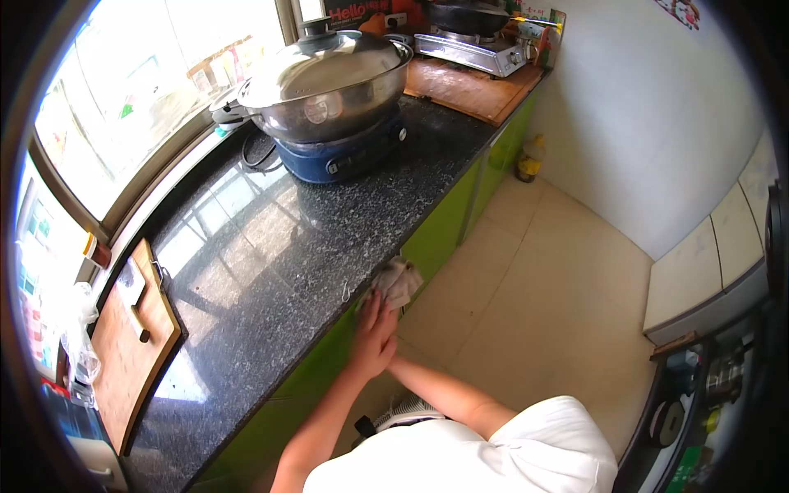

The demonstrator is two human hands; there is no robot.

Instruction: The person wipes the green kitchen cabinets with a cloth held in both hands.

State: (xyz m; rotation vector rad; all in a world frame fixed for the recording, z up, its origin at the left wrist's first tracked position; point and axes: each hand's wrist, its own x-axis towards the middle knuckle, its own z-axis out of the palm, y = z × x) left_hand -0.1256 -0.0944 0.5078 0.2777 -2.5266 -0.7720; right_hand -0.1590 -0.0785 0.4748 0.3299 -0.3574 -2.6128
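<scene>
A crumpled grey-beige cloth (401, 282) hangs over the front edge of the dark speckled countertop (271, 304). My left hand (372, 337) is at the cloth's near side, its fingers closed against it. Crossing in from the right, my right hand (388, 352) overlaps my left hand; its fingers are mostly hidden, so its grip on the cloth cannot be made out. Beside the fingers, a small white loop (346, 292) lies on the counter near the edge.
A lidded steel pot (329, 86) sits on a blue electric base (341, 154). Left, a cutting board (136, 361) holds a cleaver (133, 296). Farther back are a gas stove (472, 53) and a brown board (468, 86). A bottle (531, 158) stands on the floor.
</scene>
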